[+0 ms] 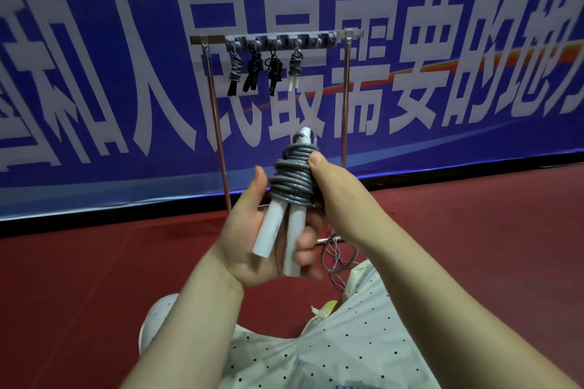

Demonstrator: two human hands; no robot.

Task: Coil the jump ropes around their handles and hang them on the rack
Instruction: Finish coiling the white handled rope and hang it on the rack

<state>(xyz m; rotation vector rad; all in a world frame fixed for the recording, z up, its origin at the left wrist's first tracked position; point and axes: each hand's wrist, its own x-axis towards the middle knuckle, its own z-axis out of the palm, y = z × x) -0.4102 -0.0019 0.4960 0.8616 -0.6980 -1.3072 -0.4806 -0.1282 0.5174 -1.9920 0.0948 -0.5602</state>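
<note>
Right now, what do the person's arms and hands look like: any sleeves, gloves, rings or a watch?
Both forearms are bare as far as the frame shows, with no sleeves in view. The left hand and right hand wear no gloves. No rings, watch or wristband show on the visible parts, and the thumbnails are short and unpainted. Lower down, the person wears a white garment with small black dots.

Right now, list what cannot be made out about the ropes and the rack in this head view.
- Rope end on the coiled jump rope: hidden in the head view under the right hand.
- Lower handle ends: partly covered by the left hand fingers.
- Four hung ropes on the rack: too small to see how they catch the hooks.
- Loose rope on the floor: largely behind the right forearm.
</note>
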